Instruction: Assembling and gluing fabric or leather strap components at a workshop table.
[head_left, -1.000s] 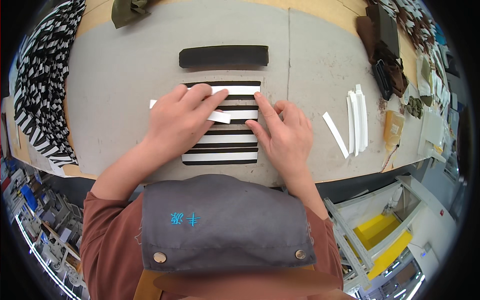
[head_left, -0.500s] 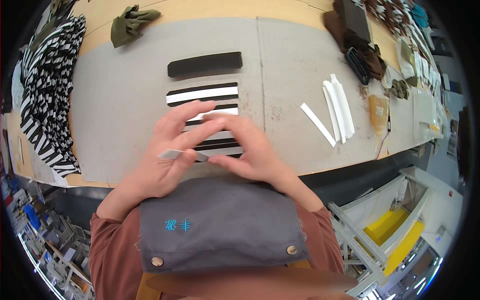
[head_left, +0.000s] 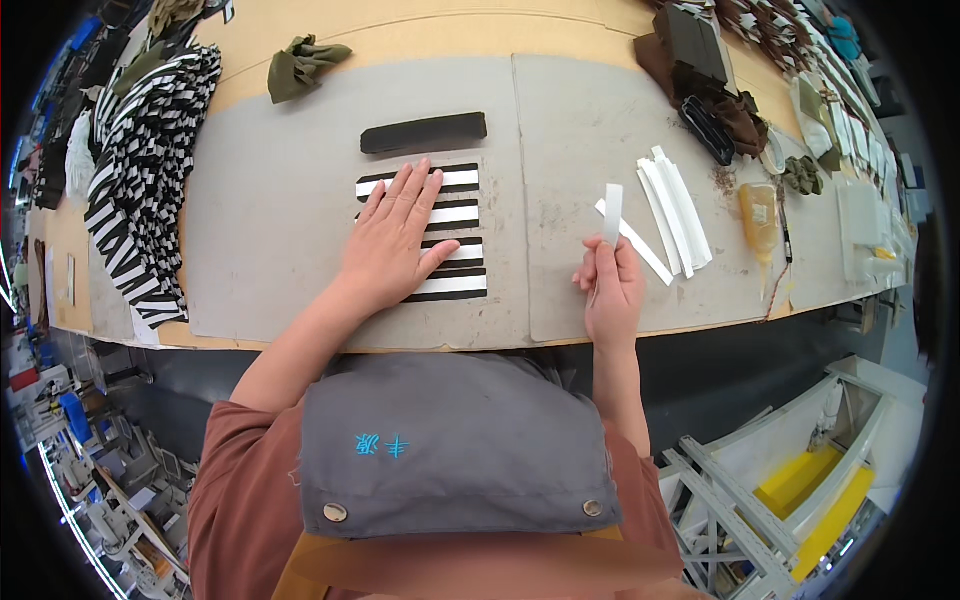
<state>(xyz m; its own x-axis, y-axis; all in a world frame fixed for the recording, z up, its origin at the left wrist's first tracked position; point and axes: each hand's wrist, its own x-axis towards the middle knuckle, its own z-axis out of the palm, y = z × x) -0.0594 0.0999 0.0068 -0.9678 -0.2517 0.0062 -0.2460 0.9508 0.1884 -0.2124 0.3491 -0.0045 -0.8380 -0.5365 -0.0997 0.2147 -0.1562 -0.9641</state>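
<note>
My left hand (head_left: pixel 395 240) lies flat, fingers stretched out, across several black strips with white bands along them (head_left: pixel 458 213). These strips sit in a column on the grey work surface (head_left: pixel 270 230), and the hand hides parts of their left ends. Off to the right, my right hand (head_left: pixel 612 290) pinches a short white strip (head_left: pixel 613 205) between thumb and fingers, holding it upright. Behind that hand, a loose white strip (head_left: pixel 648 255) lies aslant beside a pile of white strips (head_left: pixel 680 215). Beyond the banded column is a stack of plain black strips (head_left: pixel 424 133).
A large heap of black-and-white strips (head_left: pixel 150 170) covers the left side. Olive cloth (head_left: pixel 305 68) lies at the back. To the right are a dark box (head_left: pixel 690 50), a black case (head_left: pixel 707 130) and an amber glue bottle (head_left: pixel 759 215). The table edge (head_left: pixel 470 348) runs near my body.
My hands have come apart. The left has flattened onto the banded strips; the right has moved rightward, holding a white strip. Earlier, a white strip was near both hands' fingers.
</note>
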